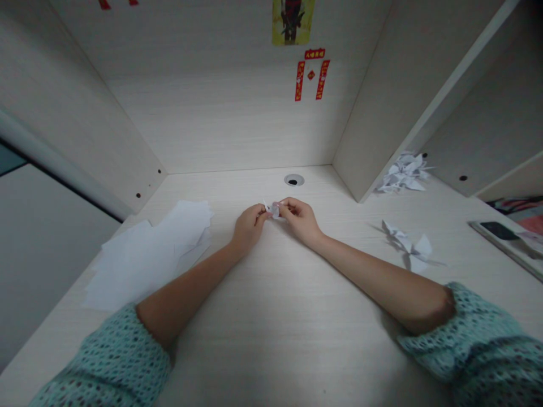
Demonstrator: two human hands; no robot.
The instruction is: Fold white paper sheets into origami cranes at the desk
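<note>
A small folded white paper [274,211] is held between my two hands near the middle of the desk. My left hand [250,227] pinches its left side with thumb and finger. From the other side, my right hand [300,217] grips it with closed fingertips, which hide part of its shape. To the right lie a few folded paper cranes [419,253] with pointed wings. On the left, near my left forearm, white paper sheets [148,254] are spread in a loose, overlapping pile.
A heap of folded paper cranes [405,172] sits at the back right, beside an upright wooden panel [360,124]. A round cable hole [294,180] is set in the desk behind my hands. A dark phone-like object [500,230] rests on a flat board [520,257] at the right.
</note>
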